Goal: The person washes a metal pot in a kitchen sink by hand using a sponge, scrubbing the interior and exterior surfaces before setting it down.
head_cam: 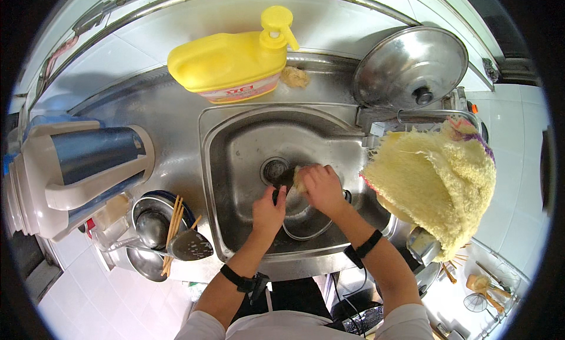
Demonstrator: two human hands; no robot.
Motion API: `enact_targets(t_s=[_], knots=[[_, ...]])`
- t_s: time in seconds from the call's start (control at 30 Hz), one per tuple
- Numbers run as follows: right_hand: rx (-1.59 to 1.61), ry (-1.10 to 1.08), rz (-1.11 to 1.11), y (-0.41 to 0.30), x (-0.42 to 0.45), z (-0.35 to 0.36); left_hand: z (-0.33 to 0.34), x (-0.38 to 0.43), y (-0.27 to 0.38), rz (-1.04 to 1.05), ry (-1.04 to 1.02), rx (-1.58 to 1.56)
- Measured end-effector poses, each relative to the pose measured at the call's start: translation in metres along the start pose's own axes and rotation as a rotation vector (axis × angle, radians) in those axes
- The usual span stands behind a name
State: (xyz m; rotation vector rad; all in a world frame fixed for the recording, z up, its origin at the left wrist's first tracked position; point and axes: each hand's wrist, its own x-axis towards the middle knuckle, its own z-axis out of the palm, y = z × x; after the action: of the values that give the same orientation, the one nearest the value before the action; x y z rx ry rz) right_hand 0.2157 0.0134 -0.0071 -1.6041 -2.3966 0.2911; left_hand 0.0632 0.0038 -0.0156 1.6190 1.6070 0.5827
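A stainless steel sink (247,139) lies before me, with its round drain (274,170) near the middle. Low in the basin sits a round metal pan (304,227), tilted, partly covered by my hands. My left hand (268,209) grips a black handle (276,196) at the pan's left side; whether it belongs to the pan cannot be told. A tan scrubber (300,180) is in my right hand (321,187), pressed by the fingers close to a dark surface above the pan. Another black handle (348,196) shows behind the right wrist.
A yellow pump bottle (225,62) and a tan scouring pad (295,77) stand behind the sink. A metal lid (410,68) leans at back right, above a yellow cloth (432,181). Left are a thermos jug (97,163), stacked bowls (152,225), chopsticks (173,234) and a turner (190,245).
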Motion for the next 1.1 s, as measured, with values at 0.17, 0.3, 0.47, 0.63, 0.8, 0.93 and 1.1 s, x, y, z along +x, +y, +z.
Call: enact_targets(t_s=[0.17,0.3,0.47,0.63,0.8,0.93,1.1], knots=[[-0.132,0.079,0.166,0.025,-0.028,-0.01,-0.011,-0.009,0.007,-0.173,-0.001,-0.031],[-0.006,-0.288,0.664,0.021,-0.059,-0.007,-0.011,-0.011,0.015,-0.228,0.015,-0.061],[-0.128,-0.198,0.553,0.015,-0.08,-0.002,-0.007,-0.01,0.016,-0.236,0.037,-0.075],[-0.156,-0.377,0.553,-0.003,-0.078,-0.013,-0.008,-0.008,0.015,-0.15,0.116,-0.091],[-0.208,-0.286,0.323,0.003,-0.104,-0.01,-0.001,-0.005,-0.003,-0.186,0.033,-0.073],[-0.243,-0.311,0.248,0.02,-0.085,-0.012,-0.001,-0.008,0.001,-0.224,0.006,-0.061],[-0.449,-0.134,-0.044,0.033,-0.048,-0.026,-0.002,-0.009,0.006,-0.151,-0.005,-0.003]])
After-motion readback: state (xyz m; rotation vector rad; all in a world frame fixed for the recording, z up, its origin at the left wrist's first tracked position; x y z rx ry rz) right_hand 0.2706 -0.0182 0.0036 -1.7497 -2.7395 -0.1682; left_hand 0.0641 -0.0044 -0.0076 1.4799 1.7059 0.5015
